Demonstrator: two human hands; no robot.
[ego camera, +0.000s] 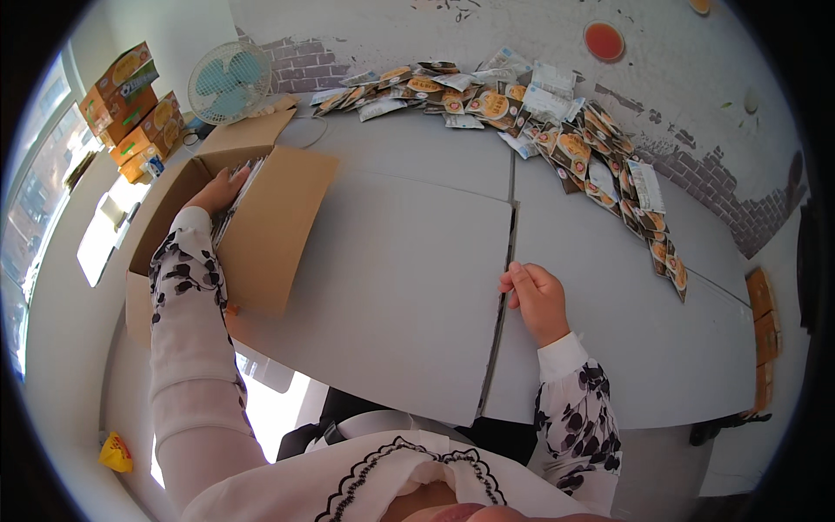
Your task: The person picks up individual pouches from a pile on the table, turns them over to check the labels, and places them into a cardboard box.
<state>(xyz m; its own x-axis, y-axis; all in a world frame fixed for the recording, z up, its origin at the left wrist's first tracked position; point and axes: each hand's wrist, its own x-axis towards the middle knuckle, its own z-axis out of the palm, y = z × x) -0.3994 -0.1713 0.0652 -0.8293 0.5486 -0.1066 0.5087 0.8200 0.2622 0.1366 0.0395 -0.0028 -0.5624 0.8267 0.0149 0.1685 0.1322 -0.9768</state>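
Note:
My left hand [220, 193] reaches into an open cardboard box [274, 215] at the left of the table. Its fingers rest on the top edges of a row of flat packets [239, 196] stood on edge along the box's right wall. Whether they grip any packet is not clear. Over the grey table [404, 274], my right hand [539, 301] hovers near the dark seam between two tabletops. Its fingers are curled in with the thumb against them, and nothing shows in it. Brown-and-orange printed sachets [496, 107] lie in a long curved heap along the table's far and right sides.
A white fan [229, 81] with blue blades stands behind the box. Stacked orange cartons [127, 98] stand by the window at left, and more cartons [763, 326] are beyond the table's right edge. A yellow bag [116, 452] lies low at left. A wall borders the far side.

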